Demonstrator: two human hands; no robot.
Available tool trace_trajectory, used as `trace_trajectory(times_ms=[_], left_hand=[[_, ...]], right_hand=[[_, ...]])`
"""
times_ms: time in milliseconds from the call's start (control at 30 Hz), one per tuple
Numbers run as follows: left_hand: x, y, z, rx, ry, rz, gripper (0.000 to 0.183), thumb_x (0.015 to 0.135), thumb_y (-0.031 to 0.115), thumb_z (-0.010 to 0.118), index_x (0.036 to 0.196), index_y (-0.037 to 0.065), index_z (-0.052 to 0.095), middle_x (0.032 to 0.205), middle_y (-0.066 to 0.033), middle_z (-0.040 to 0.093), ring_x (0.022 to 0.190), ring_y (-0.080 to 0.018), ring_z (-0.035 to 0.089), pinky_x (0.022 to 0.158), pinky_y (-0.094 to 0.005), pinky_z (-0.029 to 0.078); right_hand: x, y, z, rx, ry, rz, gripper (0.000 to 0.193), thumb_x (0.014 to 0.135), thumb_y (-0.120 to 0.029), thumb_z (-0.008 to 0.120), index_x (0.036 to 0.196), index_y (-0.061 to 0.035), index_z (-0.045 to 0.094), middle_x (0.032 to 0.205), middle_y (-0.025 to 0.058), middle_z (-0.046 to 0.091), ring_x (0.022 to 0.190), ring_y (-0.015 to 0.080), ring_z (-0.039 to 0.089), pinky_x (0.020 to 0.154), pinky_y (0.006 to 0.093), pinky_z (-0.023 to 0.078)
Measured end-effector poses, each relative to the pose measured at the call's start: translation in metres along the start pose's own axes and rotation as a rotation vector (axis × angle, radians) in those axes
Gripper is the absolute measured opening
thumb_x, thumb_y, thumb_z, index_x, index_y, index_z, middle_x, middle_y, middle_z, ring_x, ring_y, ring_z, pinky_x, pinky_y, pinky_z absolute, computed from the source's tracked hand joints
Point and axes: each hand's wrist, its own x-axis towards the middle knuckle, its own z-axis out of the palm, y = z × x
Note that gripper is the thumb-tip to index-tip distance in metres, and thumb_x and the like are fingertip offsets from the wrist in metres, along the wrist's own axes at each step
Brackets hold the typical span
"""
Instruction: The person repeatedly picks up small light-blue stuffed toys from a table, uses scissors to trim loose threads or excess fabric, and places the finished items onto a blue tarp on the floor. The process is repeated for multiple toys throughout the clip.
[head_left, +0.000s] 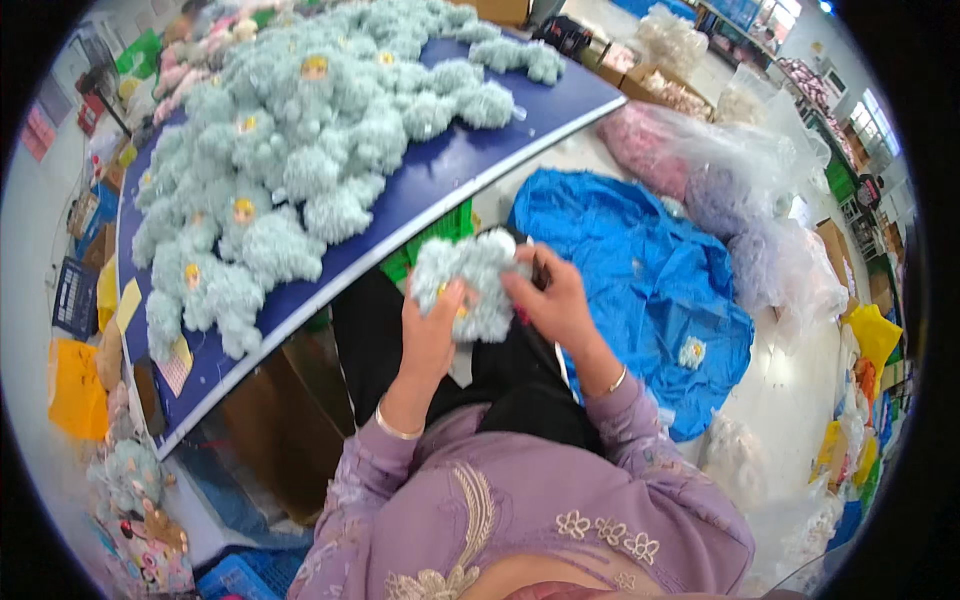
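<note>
A fluffy pale blue-green plush toy (462,262) is held between both hands above my lap. My left hand (432,325) is closed round its left and lower side, with the thumb pressed on its front beside a small yellow patch. At the toy's right edge, my right hand (555,305) grips the fluff with bent fingers. Something small and dark shows by the right fingertips, too unclear to name. Ahead and to the left, a large heap of similar plush toys (290,150) lies on the blue table (430,185), several showing yellow-topped patches.
The table's pale edge (400,260) slants past my left side. To the right, a crumpled blue sheet (625,260) on the floor bears a small white-and-yellow piece (691,352). Clear bags of pink and lilac plush (720,185) lie beyond. A green crate (440,232) shows under the table.
</note>
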Motion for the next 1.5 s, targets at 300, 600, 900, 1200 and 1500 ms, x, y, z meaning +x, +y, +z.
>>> trace_trajectory(times_ms=[300,600,900,1200,1500], left_hand=[[0.013,0.004,0.014,-0.227,-0.063,-0.140,0.033,0.093,0.007,0.050,0.125,0.002,0.045,0.110,-0.0094,0.059,0.095,-0.0169,0.062,0.084,-0.0319,0.051],[0.019,-0.012,0.013,-0.234,-0.042,-0.228,0.033,0.098,0.020,0.050,0.125,0.003,0.046,0.112,-0.0079,0.058,0.098,-0.0146,0.060,0.086,-0.0308,0.050],[0.074,0.089,-0.038,1.043,0.131,0.566,0.022,0.086,0.010,0.060,0.106,0.002,0.056,0.102,-0.0088,0.059,0.091,-0.0191,0.058,0.081,-0.0318,0.046],[0.123,0.086,-0.072,1.823,0.051,0.586,0.059,0.068,0.013,0.072,0.122,0.005,0.051,0.124,-0.0139,0.048,0.116,-0.0379,0.042,0.098,-0.0471,0.038],[0.107,0.096,-0.071,1.806,-0.079,0.446,0.063,0.064,0.010,0.072,0.120,0.007,0.045,0.116,-0.0157,0.054,0.104,-0.0385,0.050,0.090,-0.0442,0.045]], right_hand=[[0.009,0.017,0.000,0.532,0.031,0.273,0.016,0.092,-0.016,0.061,0.102,-0.0033,0.059,0.073,-0.0065,0.056,0.060,-0.0003,0.046,0.050,0.0176,0.034],[0.004,0.023,-0.009,0.474,0.121,0.371,0.019,0.092,-0.018,0.060,0.102,-0.0023,0.061,0.078,-0.0038,0.059,0.065,0.0026,0.051,0.054,0.0194,0.040],[-0.012,0.069,-0.167,-0.396,0.584,0.220,0.030,0.086,-0.015,0.068,0.108,0.0025,0.058,0.077,0.0056,0.063,0.067,0.0077,0.055,0.060,0.0235,0.046],[-0.052,0.087,-0.107,-0.148,0.253,0.339,0.024,0.093,-0.020,0.056,0.083,0.0010,0.062,0.063,0.0029,0.057,0.058,0.0077,0.050,0.052,0.0266,0.040],[-0.056,0.084,-0.109,-0.137,0.193,0.388,0.023,0.093,-0.020,0.056,0.085,0.0011,0.061,0.064,0.0032,0.058,0.058,0.0079,0.050,0.052,0.0265,0.040]])
